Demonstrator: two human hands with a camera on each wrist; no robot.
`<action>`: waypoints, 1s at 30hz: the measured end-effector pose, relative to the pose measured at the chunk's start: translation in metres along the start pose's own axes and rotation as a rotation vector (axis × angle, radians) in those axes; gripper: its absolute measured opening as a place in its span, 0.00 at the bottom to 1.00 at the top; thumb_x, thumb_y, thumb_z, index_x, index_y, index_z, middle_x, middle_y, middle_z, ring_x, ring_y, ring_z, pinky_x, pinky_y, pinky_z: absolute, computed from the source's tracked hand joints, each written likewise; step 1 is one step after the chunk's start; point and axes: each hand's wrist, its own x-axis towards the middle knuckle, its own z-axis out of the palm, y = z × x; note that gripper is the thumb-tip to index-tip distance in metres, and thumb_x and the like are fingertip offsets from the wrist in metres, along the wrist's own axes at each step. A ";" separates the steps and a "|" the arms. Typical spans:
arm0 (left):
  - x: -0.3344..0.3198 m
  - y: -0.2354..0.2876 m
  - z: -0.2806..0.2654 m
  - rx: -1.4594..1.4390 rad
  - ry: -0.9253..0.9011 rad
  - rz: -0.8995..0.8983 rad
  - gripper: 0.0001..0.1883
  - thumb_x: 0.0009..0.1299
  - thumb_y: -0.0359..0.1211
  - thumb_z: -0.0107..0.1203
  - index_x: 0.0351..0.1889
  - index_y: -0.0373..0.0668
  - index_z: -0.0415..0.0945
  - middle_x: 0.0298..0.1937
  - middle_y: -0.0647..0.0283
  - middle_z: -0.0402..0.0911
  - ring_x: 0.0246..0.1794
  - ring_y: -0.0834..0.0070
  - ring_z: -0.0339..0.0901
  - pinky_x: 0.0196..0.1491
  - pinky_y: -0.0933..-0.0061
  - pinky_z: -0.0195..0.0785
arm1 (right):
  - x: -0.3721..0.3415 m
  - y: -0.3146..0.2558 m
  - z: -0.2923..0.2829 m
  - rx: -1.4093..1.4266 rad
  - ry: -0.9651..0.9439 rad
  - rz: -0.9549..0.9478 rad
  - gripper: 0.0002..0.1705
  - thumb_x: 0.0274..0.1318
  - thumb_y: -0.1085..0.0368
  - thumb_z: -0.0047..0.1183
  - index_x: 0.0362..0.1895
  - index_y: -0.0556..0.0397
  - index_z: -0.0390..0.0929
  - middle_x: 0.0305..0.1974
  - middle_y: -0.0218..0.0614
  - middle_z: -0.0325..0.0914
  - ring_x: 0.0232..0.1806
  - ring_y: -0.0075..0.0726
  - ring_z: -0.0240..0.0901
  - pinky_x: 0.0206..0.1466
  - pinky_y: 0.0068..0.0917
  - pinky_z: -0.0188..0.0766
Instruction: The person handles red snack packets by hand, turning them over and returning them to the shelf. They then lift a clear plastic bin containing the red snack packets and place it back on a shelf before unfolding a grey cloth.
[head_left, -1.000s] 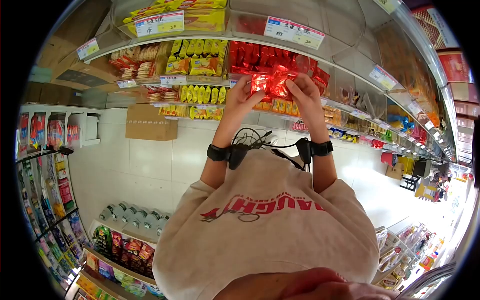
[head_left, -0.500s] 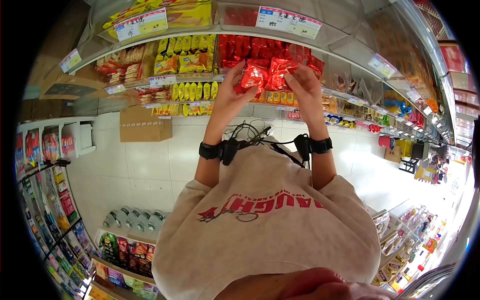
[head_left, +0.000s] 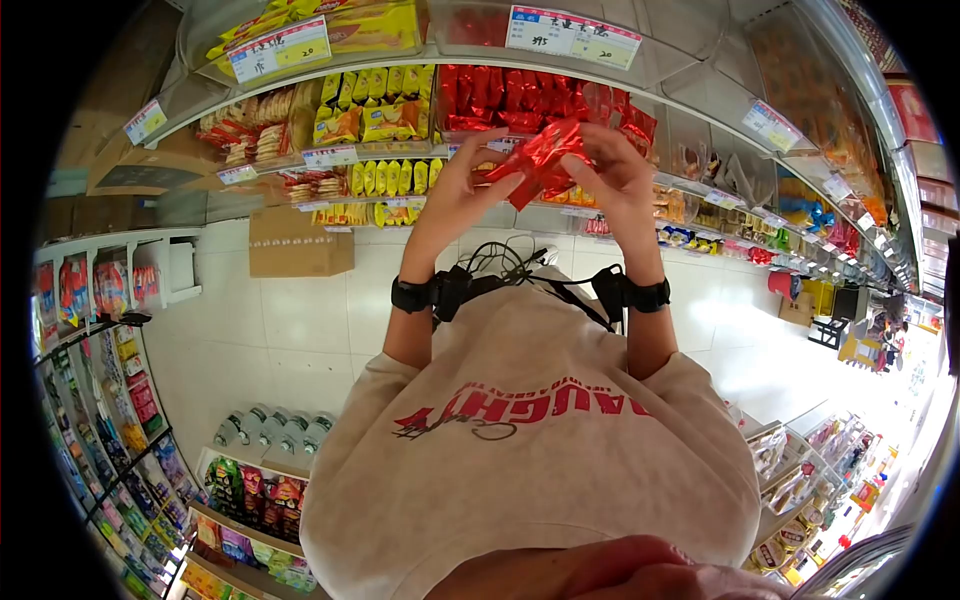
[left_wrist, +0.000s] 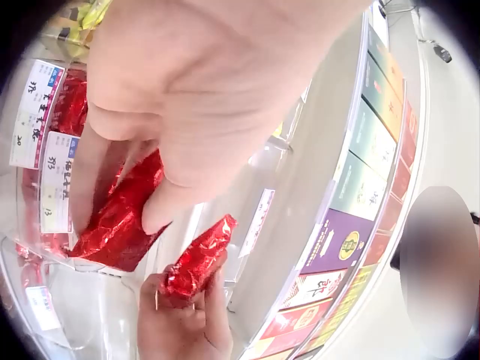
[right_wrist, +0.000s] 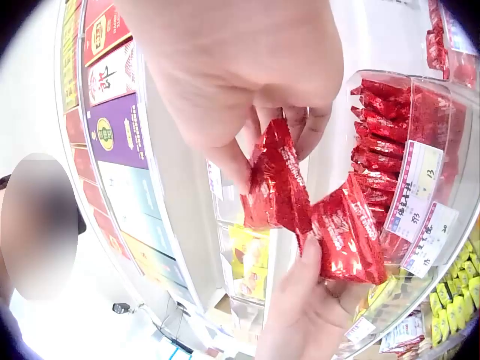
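- The left hand (head_left: pixel 456 192) pinches the left packet (right_wrist: pixel 349 234) between thumb and fingers; from its own wrist view, most fingertips are hidden behind the foil.
- The right hand (head_left: pixel 622 185) has thumb and fingers clamped on the right packet (right_wrist: pixel 279 180); the back of the hand hides part of its grip.
- Both red packets are held up before the shelves; from the head view they merge into one red shape, and their edges are hard to separate. In the right wrist view they overlap, printing on both too small to read.
- Behind, red packs (right_wrist: pixel 379 154) fill a clear bin, partly covered by two price tags (right_wrist: pixel 415 186).
- Yellow packs (right_wrist: pixel 456 304) are cut off at the right wrist view's edge.
- The lettering on the shirt (head_left: pixel 540 480) is upside down, partly lost in folds.
- A blurred patch (left_wrist: pixel 439 270) hides what lies beneath it.
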 end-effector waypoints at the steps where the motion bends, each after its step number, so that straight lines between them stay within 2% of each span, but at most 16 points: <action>1: -0.001 0.001 0.002 -0.057 -0.003 -0.009 0.23 0.74 0.27 0.63 0.66 0.34 0.71 0.56 0.63 0.80 0.51 0.80 0.80 0.52 0.76 0.76 | 0.002 0.006 -0.001 -0.042 -0.033 0.008 0.24 0.63 0.74 0.64 0.62 0.60 0.75 0.53 0.35 0.83 0.55 0.26 0.78 0.59 0.27 0.75; 5: 0.004 -0.008 0.003 -0.116 0.080 0.032 0.23 0.76 0.27 0.61 0.67 0.35 0.70 0.56 0.62 0.81 0.50 0.81 0.80 0.52 0.76 0.76 | 0.010 0.007 0.003 0.002 -0.048 0.055 0.23 0.64 0.72 0.63 0.62 0.59 0.75 0.52 0.34 0.83 0.54 0.25 0.78 0.58 0.27 0.75; 8: 0.003 -0.001 0.003 -0.184 0.126 0.014 0.23 0.77 0.32 0.62 0.67 0.34 0.70 0.54 0.59 0.82 0.51 0.82 0.78 0.49 0.78 0.76 | 0.011 0.013 0.000 0.008 -0.075 0.117 0.22 0.65 0.69 0.64 0.61 0.57 0.76 0.52 0.33 0.82 0.54 0.25 0.78 0.56 0.26 0.76; 11: 0.007 -0.016 0.005 -0.244 0.107 -0.025 0.25 0.76 0.32 0.62 0.68 0.35 0.70 0.57 0.60 0.81 0.52 0.83 0.77 0.49 0.78 0.75 | 0.007 0.028 -0.001 -0.071 0.038 0.111 0.23 0.64 0.66 0.66 0.60 0.56 0.75 0.52 0.34 0.81 0.53 0.25 0.78 0.54 0.26 0.77; 14: 0.011 -0.005 0.021 -0.069 -0.037 0.043 0.27 0.77 0.31 0.61 0.71 0.34 0.67 0.57 0.60 0.82 0.53 0.81 0.79 0.51 0.77 0.76 | 0.000 0.032 -0.006 -0.104 0.022 0.094 0.25 0.62 0.63 0.68 0.59 0.55 0.74 0.51 0.36 0.80 0.52 0.26 0.78 0.52 0.26 0.77; 16: 0.014 0.000 0.028 -0.148 -0.063 -0.027 0.29 0.76 0.30 0.62 0.72 0.34 0.65 0.59 0.58 0.80 0.54 0.78 0.80 0.52 0.76 0.78 | -0.004 0.035 -0.012 -0.084 0.052 0.139 0.27 0.61 0.61 0.70 0.59 0.55 0.73 0.51 0.37 0.79 0.50 0.28 0.79 0.52 0.27 0.77; 17: 0.015 0.002 0.031 -0.185 -0.075 -0.061 0.30 0.75 0.30 0.62 0.72 0.33 0.65 0.61 0.57 0.80 0.55 0.76 0.81 0.53 0.75 0.78 | -0.006 0.037 -0.015 -0.072 0.066 0.159 0.28 0.60 0.60 0.70 0.59 0.55 0.73 0.50 0.38 0.79 0.49 0.29 0.79 0.53 0.27 0.77; 21: 0.021 -0.003 0.043 -0.103 -0.044 -0.016 0.31 0.74 0.28 0.63 0.72 0.31 0.63 0.64 0.55 0.77 0.56 0.71 0.82 0.54 0.73 0.79 | -0.001 0.042 -0.025 -0.158 0.098 0.104 0.28 0.60 0.56 0.70 0.58 0.57 0.75 0.49 0.40 0.81 0.49 0.31 0.79 0.54 0.30 0.77; 25: 0.026 0.000 0.055 -0.081 0.069 0.006 0.29 0.73 0.26 0.63 0.69 0.30 0.64 0.63 0.54 0.76 0.57 0.70 0.81 0.54 0.75 0.77 | 0.010 0.031 -0.040 -0.066 -0.005 0.062 0.25 0.63 0.58 0.67 0.57 0.60 0.76 0.48 0.39 0.84 0.48 0.30 0.81 0.52 0.29 0.78; 26: 0.026 0.004 0.057 -0.070 0.085 0.001 0.29 0.73 0.26 0.63 0.69 0.29 0.64 0.63 0.54 0.76 0.57 0.70 0.81 0.54 0.75 0.77 | 0.014 0.034 -0.049 -0.001 -0.026 0.046 0.18 0.68 0.63 0.61 0.54 0.62 0.78 0.46 0.39 0.84 0.47 0.29 0.82 0.49 0.28 0.79; 29: 0.028 0.010 0.056 0.009 0.142 0.001 0.28 0.73 0.25 0.63 0.68 0.29 0.65 0.61 0.56 0.78 0.57 0.72 0.80 0.56 0.75 0.76 | 0.037 0.059 -0.106 -0.025 0.038 -0.009 0.12 0.70 0.68 0.55 0.52 0.61 0.80 0.46 0.38 0.84 0.44 0.28 0.82 0.47 0.28 0.80; 30: 0.028 0.008 0.051 0.029 0.152 0.015 0.28 0.73 0.25 0.64 0.68 0.29 0.65 0.60 0.56 0.78 0.57 0.72 0.80 0.56 0.75 0.75 | 0.047 0.083 -0.130 -0.017 0.099 0.036 0.12 0.70 0.70 0.53 0.52 0.62 0.80 0.45 0.39 0.84 0.44 0.27 0.81 0.46 0.26 0.79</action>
